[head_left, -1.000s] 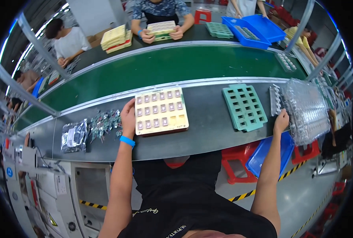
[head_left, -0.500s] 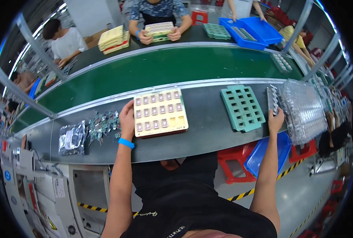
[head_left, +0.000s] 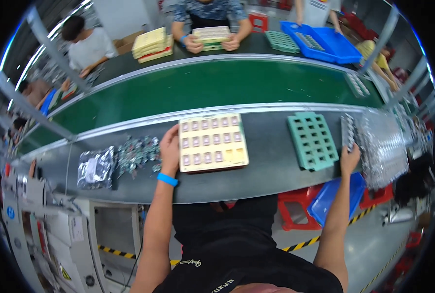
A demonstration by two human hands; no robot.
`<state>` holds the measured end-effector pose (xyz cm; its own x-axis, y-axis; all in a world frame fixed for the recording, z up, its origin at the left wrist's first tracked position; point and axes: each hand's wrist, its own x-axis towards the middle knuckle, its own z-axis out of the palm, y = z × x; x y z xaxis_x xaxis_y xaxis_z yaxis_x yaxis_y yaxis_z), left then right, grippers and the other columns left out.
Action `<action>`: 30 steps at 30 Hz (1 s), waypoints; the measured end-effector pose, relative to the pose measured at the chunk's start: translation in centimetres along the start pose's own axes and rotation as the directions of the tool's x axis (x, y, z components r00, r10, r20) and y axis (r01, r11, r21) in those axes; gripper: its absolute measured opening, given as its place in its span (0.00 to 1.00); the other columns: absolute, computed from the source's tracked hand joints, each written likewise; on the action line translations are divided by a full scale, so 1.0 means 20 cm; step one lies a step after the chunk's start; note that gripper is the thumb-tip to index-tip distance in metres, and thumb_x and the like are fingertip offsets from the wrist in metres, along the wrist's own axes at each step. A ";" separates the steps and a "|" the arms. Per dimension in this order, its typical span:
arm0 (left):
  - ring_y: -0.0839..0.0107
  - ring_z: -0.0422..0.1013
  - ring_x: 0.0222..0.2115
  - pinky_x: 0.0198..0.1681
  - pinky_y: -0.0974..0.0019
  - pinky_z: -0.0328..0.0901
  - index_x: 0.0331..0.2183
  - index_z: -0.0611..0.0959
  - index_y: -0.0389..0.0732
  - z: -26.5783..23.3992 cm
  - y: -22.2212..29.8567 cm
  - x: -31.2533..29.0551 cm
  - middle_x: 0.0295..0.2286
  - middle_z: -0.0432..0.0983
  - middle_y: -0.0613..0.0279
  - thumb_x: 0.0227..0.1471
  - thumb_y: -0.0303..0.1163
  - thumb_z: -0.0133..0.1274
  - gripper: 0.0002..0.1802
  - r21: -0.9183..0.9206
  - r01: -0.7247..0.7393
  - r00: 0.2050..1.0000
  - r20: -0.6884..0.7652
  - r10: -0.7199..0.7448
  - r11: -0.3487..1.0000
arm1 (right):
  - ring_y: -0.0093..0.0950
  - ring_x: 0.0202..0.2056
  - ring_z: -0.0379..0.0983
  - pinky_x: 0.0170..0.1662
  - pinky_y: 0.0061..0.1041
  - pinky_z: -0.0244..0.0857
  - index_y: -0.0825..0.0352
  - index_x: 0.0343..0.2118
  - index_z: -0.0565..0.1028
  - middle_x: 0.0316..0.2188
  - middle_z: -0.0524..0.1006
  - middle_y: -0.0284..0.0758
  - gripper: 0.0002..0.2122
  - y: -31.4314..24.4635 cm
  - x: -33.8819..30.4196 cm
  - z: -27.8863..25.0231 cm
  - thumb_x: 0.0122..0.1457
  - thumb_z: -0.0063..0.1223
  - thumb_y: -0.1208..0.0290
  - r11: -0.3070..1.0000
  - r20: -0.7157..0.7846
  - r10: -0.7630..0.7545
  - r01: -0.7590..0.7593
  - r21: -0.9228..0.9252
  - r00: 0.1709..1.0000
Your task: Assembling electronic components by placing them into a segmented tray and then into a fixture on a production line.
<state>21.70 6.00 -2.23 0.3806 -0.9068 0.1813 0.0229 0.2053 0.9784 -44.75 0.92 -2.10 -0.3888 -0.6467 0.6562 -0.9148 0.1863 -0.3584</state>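
On the dark bench, my left hand grips the left edge of a cream tray, its fingers partly hidden by the tray. Small pinkish rectangular parts fill most of the tray's pockets; two at the lower right hold none. Over to the right, my right hand is closed round the near end of a narrow clear plastic strip with a row of small whitish parts. Between my hands lies a green tray with rows of dark square openings, nearer the right hand.
Left of my left hand are a pile of small green-and-silver parts and a silvery bag. Stacked clear plastic trays stand at the right. Beyond runs a green conveyor. Across it, a person's hands hold cream trays.
The whole view has shifted, so the bench and its things appear farther right and slightly lower. Both hands keep their places at the cream tray and the plastic strip.
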 end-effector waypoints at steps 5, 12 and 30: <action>0.70 0.73 0.45 0.51 0.68 0.67 0.51 0.77 0.31 0.03 0.03 -0.01 0.45 0.78 0.55 0.62 0.22 0.41 0.18 -0.080 0.037 0.999 -0.024 -0.039 0.996 | 0.49 0.45 0.71 0.51 0.40 0.64 0.75 0.50 0.72 0.43 0.75 0.53 0.23 0.04 0.01 0.02 0.58 0.56 0.62 1.000 0.055 0.009 -0.010 0.003 0.998; 0.69 0.73 0.46 0.51 0.68 0.66 0.52 0.75 0.30 0.02 0.06 -0.02 0.46 0.77 0.54 0.61 0.21 0.40 0.19 -0.113 0.068 0.997 -0.015 -0.070 0.991 | 0.48 0.45 0.71 0.50 0.40 0.64 0.74 0.51 0.72 0.43 0.75 0.53 0.24 0.02 0.03 0.02 0.58 0.55 0.60 0.998 0.095 0.048 -0.043 -0.052 0.994; 0.69 0.73 0.46 0.51 0.68 0.66 0.51 0.76 0.30 0.02 0.06 -0.02 0.46 0.77 0.54 0.60 0.20 0.41 0.19 -0.133 0.079 0.996 -0.029 -0.083 0.988 | 0.48 0.51 0.66 0.56 0.41 0.59 0.70 0.55 0.71 0.47 0.74 0.51 0.27 -0.09 0.04 -0.02 0.59 0.57 0.55 0.988 -0.179 -0.116 0.096 -0.120 0.977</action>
<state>21.27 6.41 -1.11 0.4041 -0.9096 0.0964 0.1756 0.1806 0.9678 -43.44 0.28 -0.71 -0.2930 -0.5213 0.8015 -0.9543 0.2106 -0.2119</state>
